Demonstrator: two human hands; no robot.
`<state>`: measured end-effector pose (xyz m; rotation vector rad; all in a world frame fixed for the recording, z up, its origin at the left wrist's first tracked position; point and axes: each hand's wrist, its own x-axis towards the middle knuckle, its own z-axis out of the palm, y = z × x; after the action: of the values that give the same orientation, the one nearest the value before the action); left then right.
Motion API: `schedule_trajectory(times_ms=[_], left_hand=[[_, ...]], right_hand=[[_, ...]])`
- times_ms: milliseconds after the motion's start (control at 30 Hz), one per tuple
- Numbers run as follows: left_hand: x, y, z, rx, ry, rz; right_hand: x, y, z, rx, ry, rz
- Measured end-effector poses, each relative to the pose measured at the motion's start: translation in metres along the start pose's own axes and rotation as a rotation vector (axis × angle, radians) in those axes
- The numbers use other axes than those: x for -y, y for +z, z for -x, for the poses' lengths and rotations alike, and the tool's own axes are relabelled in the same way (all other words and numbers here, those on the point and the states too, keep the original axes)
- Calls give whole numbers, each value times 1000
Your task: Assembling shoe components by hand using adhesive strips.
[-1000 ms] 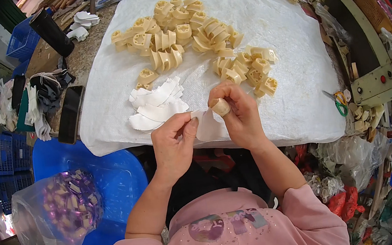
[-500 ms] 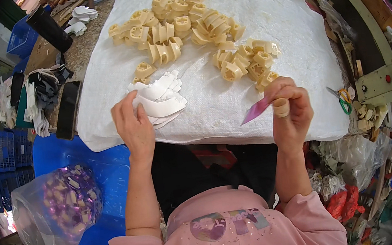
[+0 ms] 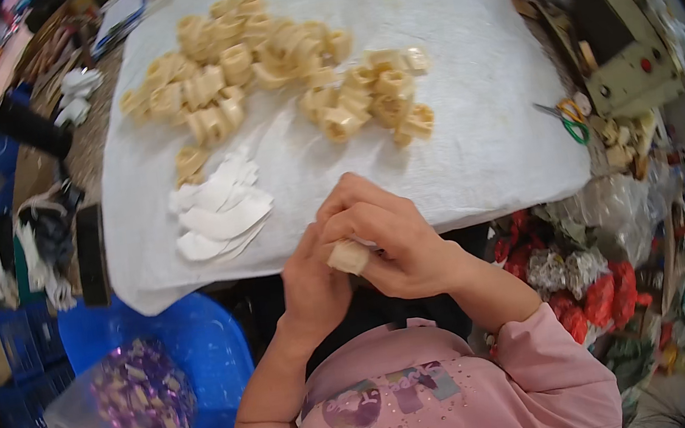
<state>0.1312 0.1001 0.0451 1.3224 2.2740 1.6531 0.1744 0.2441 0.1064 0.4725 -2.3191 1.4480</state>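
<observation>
My left hand (image 3: 313, 282) and my right hand (image 3: 393, 242) meet at the front edge of the cloth-covered table, their fingers closed together. Whatever lies between the fingers is hidden. A beige wrap (image 3: 348, 258) shows at my right thumb. Left of the hands lies a small stack of white curved strips (image 3: 225, 216), touched by neither hand. Behind it, beige glossy hollow pieces shaped like shoe heels (image 3: 203, 86) lie in a loose heap, with a smaller cluster of them (image 3: 363, 104) to the right.
White cloth (image 3: 469, 130) covers the table. Scissors (image 3: 566, 120) lie at its right edge, beside a greenish metal machine (image 3: 642, 79). A phone (image 3: 92, 253) is at the left edge. Below left, a clear bag of shiny purple pieces (image 3: 144, 397) rests in a blue tub (image 3: 212, 333).
My left hand has left the white strips and come right. My right hand has moved left to meet it; the purple strip it held no longer shows. The whole view has shifted.
</observation>
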Motion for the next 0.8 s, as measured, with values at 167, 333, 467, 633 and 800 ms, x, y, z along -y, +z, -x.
schedule_trajectory(times_ms=[167,333,467,633,800], left_hand=[[2,-1,1,-78,-616,587],[8,1,-10,-193,-715,1053],[5,6,-12,-216,-756,1156],[9,10,-12,-221,-692,1187],[8,14,-10,-74,-619,1217]], right_hand=[[-25,-56,28,-309,46,66],[-75,-75,51,-259,270,816],[-88,-65,64,-316,364,530],[-81,-42,69,-342,384,558],[-79,-46,50,-357,221,890]])
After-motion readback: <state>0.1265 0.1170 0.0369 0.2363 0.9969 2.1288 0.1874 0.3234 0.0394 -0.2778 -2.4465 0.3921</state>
